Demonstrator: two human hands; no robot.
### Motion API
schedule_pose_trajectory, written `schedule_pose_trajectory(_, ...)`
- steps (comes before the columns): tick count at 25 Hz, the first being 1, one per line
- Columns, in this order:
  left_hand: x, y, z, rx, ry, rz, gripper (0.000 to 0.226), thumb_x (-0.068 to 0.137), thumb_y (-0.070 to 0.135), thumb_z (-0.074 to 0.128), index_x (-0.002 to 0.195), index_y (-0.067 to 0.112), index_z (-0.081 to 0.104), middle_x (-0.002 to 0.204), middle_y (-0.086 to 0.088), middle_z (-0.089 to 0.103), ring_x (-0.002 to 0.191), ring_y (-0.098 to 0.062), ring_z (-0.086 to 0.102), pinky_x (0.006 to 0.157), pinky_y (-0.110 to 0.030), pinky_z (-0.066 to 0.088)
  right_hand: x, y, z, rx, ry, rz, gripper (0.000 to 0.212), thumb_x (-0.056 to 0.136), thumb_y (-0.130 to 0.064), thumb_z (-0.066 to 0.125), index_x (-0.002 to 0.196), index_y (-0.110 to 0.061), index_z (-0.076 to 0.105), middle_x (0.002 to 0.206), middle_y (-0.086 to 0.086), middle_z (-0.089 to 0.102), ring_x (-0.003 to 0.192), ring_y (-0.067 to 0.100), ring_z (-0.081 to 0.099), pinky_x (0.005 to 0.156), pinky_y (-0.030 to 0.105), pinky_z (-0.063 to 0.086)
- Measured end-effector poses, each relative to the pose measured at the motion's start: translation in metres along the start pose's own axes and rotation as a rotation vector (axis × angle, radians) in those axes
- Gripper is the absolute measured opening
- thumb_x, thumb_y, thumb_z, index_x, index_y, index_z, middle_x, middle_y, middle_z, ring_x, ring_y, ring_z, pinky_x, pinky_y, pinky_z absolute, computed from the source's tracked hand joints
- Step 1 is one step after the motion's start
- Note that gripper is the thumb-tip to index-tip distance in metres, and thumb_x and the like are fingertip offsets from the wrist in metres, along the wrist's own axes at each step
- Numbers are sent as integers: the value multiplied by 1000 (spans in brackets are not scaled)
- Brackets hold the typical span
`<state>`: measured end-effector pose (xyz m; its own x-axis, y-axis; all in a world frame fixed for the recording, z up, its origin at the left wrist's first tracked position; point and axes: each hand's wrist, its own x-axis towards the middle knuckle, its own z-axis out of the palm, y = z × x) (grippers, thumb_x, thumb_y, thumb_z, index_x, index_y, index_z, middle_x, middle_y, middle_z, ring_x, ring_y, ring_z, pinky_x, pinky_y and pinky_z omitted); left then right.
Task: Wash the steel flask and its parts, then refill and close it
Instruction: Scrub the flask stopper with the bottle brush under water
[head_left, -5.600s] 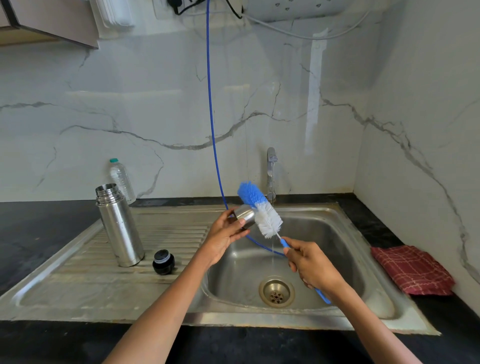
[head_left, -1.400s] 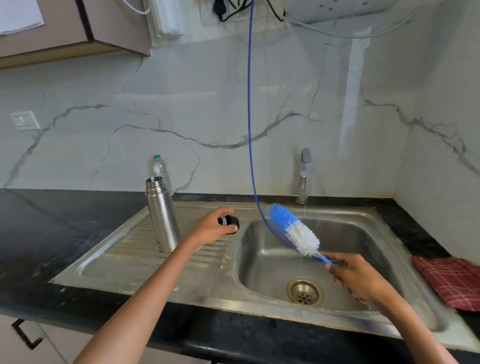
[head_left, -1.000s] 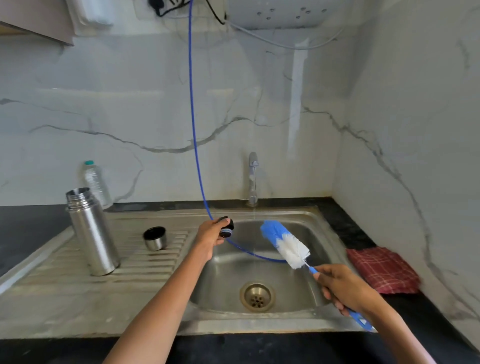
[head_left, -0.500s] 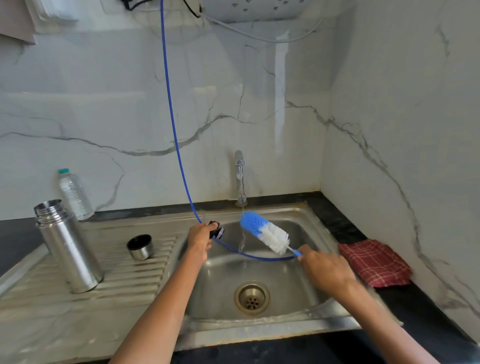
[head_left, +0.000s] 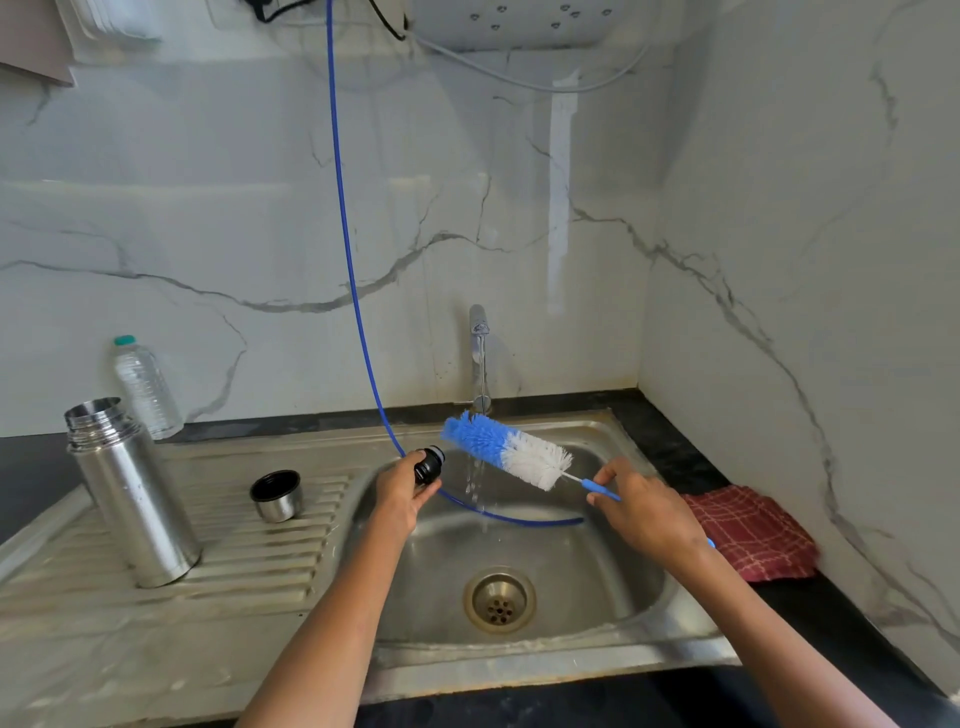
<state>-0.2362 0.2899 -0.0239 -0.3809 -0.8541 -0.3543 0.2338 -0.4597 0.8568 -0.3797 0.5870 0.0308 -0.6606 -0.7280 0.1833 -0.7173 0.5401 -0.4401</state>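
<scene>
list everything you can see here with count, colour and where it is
steel flask: 1, silver, upright and open on the drainboard, left
steel cup lid: 1, silver with dark inside, mouth up on the drainboard, right of the flask
black stopper: 1, black, held over the basin's left edge
bottle brush: 1, blue and white bristles, blue handle, held over the basin under the tap
tap: 1, chrome, behind the basin, water running
sink: 1, steel, basin with drain, drainboard to its left
blue hose: 1, hangs from above into the basin
plastic bottle: 1, clear, green cap, behind the flask
checked cloth: 1, red, counter right of the sink
left hand: grips the stopper
right hand: grips the brush handle
</scene>
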Motion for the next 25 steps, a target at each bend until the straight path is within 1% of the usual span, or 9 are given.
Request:
schedule_pose_trajectory(3, 2, -2, -1, -61, -16, -33, 35, 92, 11, 72, 123, 1, 59, 126, -26, 62, 114, -39, 65, 72, -38, 61, -1, 1, 1, 27, 56, 12, 16, 102, -42, 57, 106, -27, 54, 87, -5, 63, 71, 14, 59, 63, 33, 44)
schedule_pose_trajectory(6, 4, -6, 2, -61, -37, -43, 34, 92, 9, 71, 123, 1, 58, 130, -26, 61, 113, -37, 64, 84, -39, 57, 0, 6, 3, -77, 115, 13, 24, 102, -47, 52, 106, -25, 60, 94, -1, 70, 82, 24, 66, 67, 36, 47)
schedule_pose_trajectory(9, 8, -8, 5, -52, -31, -33, 43, 92, 9, 70, 132, 0, 56, 131, -25, 60, 116, -36, 63, 87, -39, 56, 5, 5, 1, -149, 105, 20, 29, 103, -51, 47, 104, -27, 63, 91, -1, 71, 83, 26, 67, 67, 37, 49)
schedule_pose_trajectory(11, 8, -6, 3, -19, -20, -38, 42, 92, 14, 71, 130, 2, 58, 126, -24, 62, 107, -34, 65, 86, -38, 55, 11, 1, 4, -157, 58, 5, 33, 104, -51, 45, 96, -25, 64, 86, -1, 70, 78, 26, 66, 67, 37, 51)
schedule_pose_trajectory(13, 6, -3, 0, -21, -61, -50, 39, 92, 16, 70, 127, 3, 58, 118, -22, 65, 97, -31, 64, 85, -38, 55, 16, 0, 6, -85, -20, 6, 38, 105, -47, 46, 87, -20, 66, 79, 1, 68, 73, 25, 64, 66, 36, 49)
schedule_pose_trajectory(15, 2, 0, -2, -62, -126, -62, 34, 93, 11, 69, 123, 1, 58, 109, -21, 65, 94, -29, 64, 89, -39, 55, 17, 2, 4, 131, -114, 60, 39, 104, -43, 52, 87, -13, 72, 69, 3, 64, 60, 18, 59, 59, 32, 44)
schedule_pose_trajectory(18, -3, 0, -5, -88, -175, -73, 31, 93, 2, 65, 123, -2, 56, 101, -20, 64, 92, -29, 64, 92, -40, 57, -1, 6, -1, 425, -263, 178, 41, 99, -39, 63, 72, -8, 67, 55, -2, 50, 41, 11, 39, 43, 25, 32)
schedule_pose_trajectory(23, -6, -2, -9, -62, -164, -14, 33, 92, 0, 67, 125, -2, 60, 101, -16, 69, 89, -23, 67, 81, -30, 56, -30, -18, 4, 557, -324, 123, 38, 101, -32, 62, 79, -1, 65, 56, -4, 46, 42, 8, 35, 40, 22, 30)
schedule_pose_trajectory(25, -11, -1, -8, -20, -195, -25, 32, 90, 10, 73, 120, 3, 65, 101, -12, 68, 84, -20, 64, 78, -31, 53, -31, -33, 12, 433, -278, 32, 40, 103, -34, 58, 70, -12, 55, 54, -7, 48, 42, 5, 38, 46, 22, 34)
